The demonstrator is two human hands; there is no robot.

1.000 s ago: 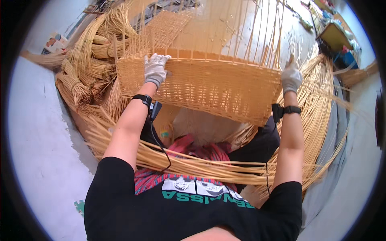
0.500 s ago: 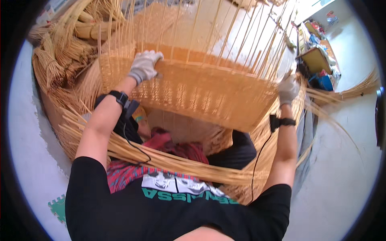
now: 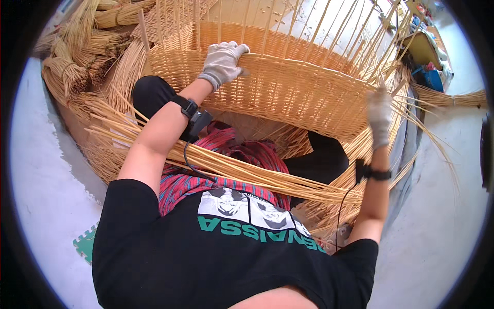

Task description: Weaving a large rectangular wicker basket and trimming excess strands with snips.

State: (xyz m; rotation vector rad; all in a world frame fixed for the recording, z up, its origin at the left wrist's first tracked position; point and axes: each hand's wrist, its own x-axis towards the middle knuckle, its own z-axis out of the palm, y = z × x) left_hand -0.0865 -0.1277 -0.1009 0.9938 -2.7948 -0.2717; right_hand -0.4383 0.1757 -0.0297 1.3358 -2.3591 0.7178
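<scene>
A half-woven wicker basket [image 3: 293, 92] stands in front of me, long and tan, with bare upright stakes rising from its far and near walls. My left hand [image 3: 224, 63], in a whitish knit glove, grips the near rim left of the middle, its thumb on the outer side. At the basket's right end is my gloved right hand [image 3: 380, 116], smeared by motion. Loose canes stick out near its fingers, but whether it holds any of them cannot be made out.
A sheaf of long canes [image 3: 242, 172] lies across my lap. Tied bundles of cane [image 3: 69, 72] are heaped at the far left. To the right are another cane bundle [image 3: 458, 98] and a blue container [image 3: 428, 77] on the floor. My bent knee [image 3: 153, 98] is near the basket's left end.
The view has shifted. My left hand stays on the rim while the basket tilts to show more of its inside. My right hand has moved and is more blurred.
</scene>
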